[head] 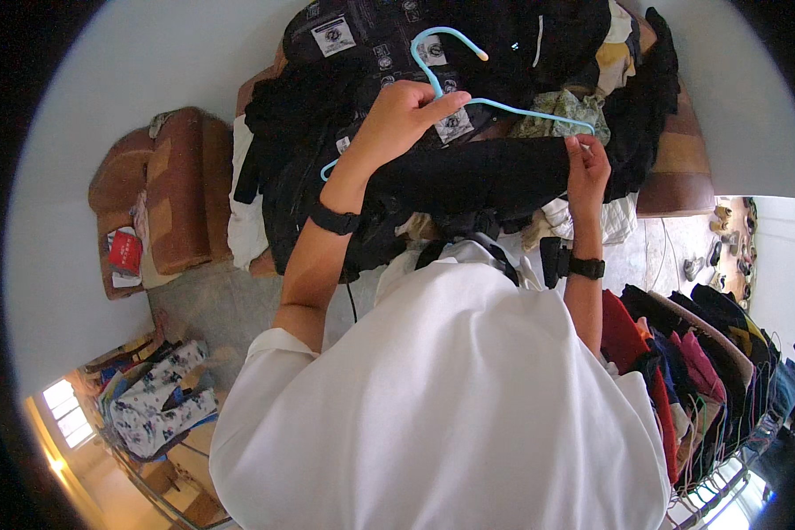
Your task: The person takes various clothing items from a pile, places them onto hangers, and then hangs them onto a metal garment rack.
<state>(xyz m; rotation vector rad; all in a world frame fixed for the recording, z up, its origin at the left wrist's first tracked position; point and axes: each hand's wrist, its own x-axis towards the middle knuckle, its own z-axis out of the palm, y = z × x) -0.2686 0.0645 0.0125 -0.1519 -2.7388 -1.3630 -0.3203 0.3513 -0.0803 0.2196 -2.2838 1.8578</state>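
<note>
A light blue clothes hanger [523,111] is held level in front of me with its hook up. My left hand [404,122] grips it at the neck below the hook, thumb along the wire. A black garment [477,175] hangs along the hanger's lower side. At the hanger's right end, my right hand [588,162] pinches the garment's edge by the corner. The hanger's left end shows beside my left forearm. Behind lies a heap of black clothes [305,99], some with white printed patches, and a green patterned cloth [563,109].
A brown sofa [676,165] carries the heap. A brown armchair [179,192] stands at the left, with a red packet [126,252] near it. A rack of hung clothes [702,358] is at the lower right, another [165,404] at the lower left. Shoes [715,252] line the floor at right.
</note>
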